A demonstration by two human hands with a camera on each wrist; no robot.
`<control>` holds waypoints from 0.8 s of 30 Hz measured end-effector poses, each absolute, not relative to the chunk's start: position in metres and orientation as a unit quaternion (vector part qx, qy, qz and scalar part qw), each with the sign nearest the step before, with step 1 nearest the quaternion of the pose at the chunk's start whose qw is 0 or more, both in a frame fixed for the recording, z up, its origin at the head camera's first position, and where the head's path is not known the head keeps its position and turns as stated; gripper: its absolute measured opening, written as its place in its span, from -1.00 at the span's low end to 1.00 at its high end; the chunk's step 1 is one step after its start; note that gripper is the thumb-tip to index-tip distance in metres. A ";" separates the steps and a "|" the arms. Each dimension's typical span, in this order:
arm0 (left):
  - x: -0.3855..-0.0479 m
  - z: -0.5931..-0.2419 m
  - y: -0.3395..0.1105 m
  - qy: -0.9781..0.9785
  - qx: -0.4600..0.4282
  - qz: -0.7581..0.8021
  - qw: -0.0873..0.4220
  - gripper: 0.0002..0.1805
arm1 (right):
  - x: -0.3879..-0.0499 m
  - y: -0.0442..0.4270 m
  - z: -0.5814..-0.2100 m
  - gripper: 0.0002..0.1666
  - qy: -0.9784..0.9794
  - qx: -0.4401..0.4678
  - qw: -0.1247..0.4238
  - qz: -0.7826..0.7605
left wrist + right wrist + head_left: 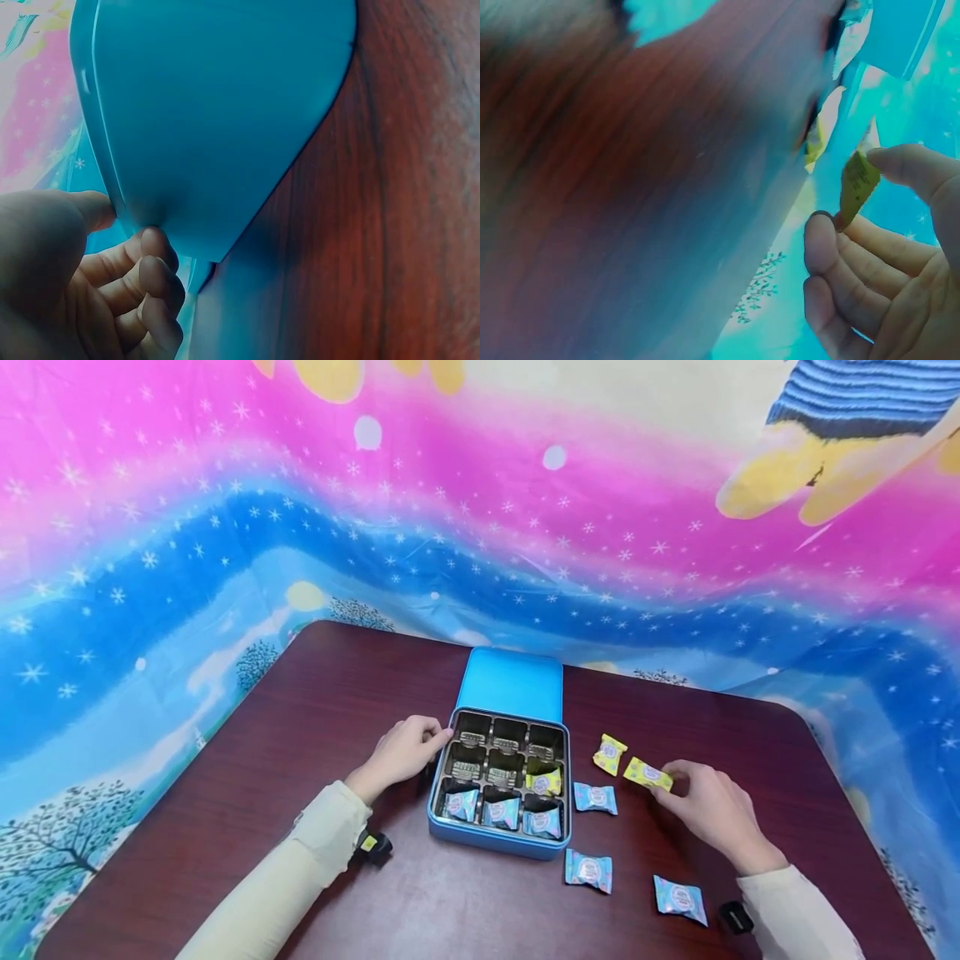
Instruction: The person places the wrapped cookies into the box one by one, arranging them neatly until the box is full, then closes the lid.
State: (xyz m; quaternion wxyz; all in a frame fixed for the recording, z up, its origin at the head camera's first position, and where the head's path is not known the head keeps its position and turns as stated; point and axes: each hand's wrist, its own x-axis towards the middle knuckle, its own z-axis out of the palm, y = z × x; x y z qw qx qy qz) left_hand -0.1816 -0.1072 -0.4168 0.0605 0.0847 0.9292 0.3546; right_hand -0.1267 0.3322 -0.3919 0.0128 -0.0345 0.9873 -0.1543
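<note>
1. At 4 o'clock from the tin (491,845), two blue packets (588,871) lie on the table (720,718); best pass above them.
2. At 3 o'clock, the right hand (716,806) pinches a yellow packet (643,773) by one end, fingertips nearly together; a light hold should avoid crushing it.
3. At 10 o'clock, the left hand (405,747), fingers curled, holds the tin's side, good for steadying.
4. At 12 o'clock, the open lid (512,683) reaches the far edge; bare room lies toward 2 o'clock.
</note>
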 end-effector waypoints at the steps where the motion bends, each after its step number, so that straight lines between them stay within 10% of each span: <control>1: -0.182 -0.417 -0.107 0.929 0.085 0.355 0.061 -0.63 | -0.126 0.330 -0.390 -0.59 0.987 -0.036 0.008 -0.158; 24: -0.182 -0.418 -0.107 0.928 0.082 0.358 0.065 -0.62 | -0.119 0.284 -0.367 -0.54 0.978 -0.083 -0.037 -0.187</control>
